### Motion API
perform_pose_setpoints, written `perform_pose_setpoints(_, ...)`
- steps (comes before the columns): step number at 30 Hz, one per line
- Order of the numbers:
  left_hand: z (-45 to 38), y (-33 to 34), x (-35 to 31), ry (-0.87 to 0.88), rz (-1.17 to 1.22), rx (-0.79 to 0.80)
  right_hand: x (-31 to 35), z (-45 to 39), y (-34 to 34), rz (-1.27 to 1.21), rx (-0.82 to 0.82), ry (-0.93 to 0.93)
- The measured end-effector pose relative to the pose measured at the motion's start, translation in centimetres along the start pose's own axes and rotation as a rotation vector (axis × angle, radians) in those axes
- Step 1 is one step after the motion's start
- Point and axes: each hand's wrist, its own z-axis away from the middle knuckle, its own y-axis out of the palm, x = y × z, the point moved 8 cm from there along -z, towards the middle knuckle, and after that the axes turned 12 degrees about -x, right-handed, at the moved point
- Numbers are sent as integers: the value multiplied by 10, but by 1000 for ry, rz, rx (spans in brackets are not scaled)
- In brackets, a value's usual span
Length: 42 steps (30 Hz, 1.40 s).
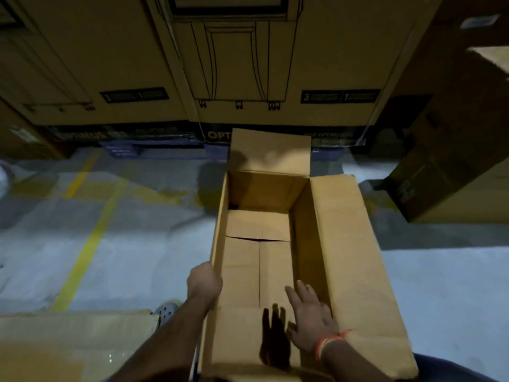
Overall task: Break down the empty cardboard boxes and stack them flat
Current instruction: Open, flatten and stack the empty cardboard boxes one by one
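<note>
One open box (pixel 275 244): left hand (pixel 203 282) grips its wall, right hand (pixel 311 321) inside, fingers spread flat

Left hand (pixel 204 281) clenched; right hand (pixel 311 321) flat, fingers spread.

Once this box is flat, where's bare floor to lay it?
Best: the floor left of the open box, between the yellow line and the box wall. Also bare: the floor right of its side flap. Crowded: big printed cartons behind, a tilted carton far right, flat cardboard near left. Left hand grips the wall; right hand is inside.
</note>
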Motion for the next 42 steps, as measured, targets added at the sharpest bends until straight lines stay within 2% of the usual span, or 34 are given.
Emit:
perform_pose_setpoints(4,9,-59,-27,81,45,-74,21,25,2,-47,113,-75)
perform_pose_setpoints(9,34,-135,-39,120,107,-171,68,30,-13,198,293,-301)
perform_pose_setpoints(10,40,-141,-36,125,121,-185,80,28,-18,246,285,-343)
perform_pose_setpoints(12,48,-147,-28,106,164,-200,105,21,-33,258,134,-418)
perform_pose_setpoints(14,49,-148,-22,79,205,-205,123,19,-46,135,-33,-455)
perform_pose_setpoints(15,48,-149,-23,78,219,-207,121,19,-40,93,23,-420)
perform_pose_setpoints(16,48,-151,-24,83,230,-206,114,22,-26,123,162,-373)
perform_pose_setpoints(18,49,-156,-33,124,252,-209,91,28,3,342,419,-310)
perform_pose_setpoints(20,49,-159,-38,153,255,-212,75,19,18,371,485,-212)
perform_pose_setpoints(22,46,-162,-39,155,252,-221,76,-1,8,287,354,-185)
perform_pose_setpoints(25,37,-167,-40,141,302,-230,81,-21,-9,298,214,-275)
perform_pose_setpoints(27,31,-171,-38,123,344,-254,83,-23,-4,235,260,-295)
perform_pose_setpoints(31,20,-176,-39,106,416,-290,66,-16,21,201,385,-197)
perform_pose_setpoints(33,14,-173,-40,100,426,-300,62,-16,22,39,362,-101)
perform_pose_setpoints(37,4,-162,-33,56,399,-286,65,-27,-3,-84,187,-57)
perform_pose_setpoints(42,-3,-140,-28,7,371,-265,79,3,-74,-111,-112,-173)
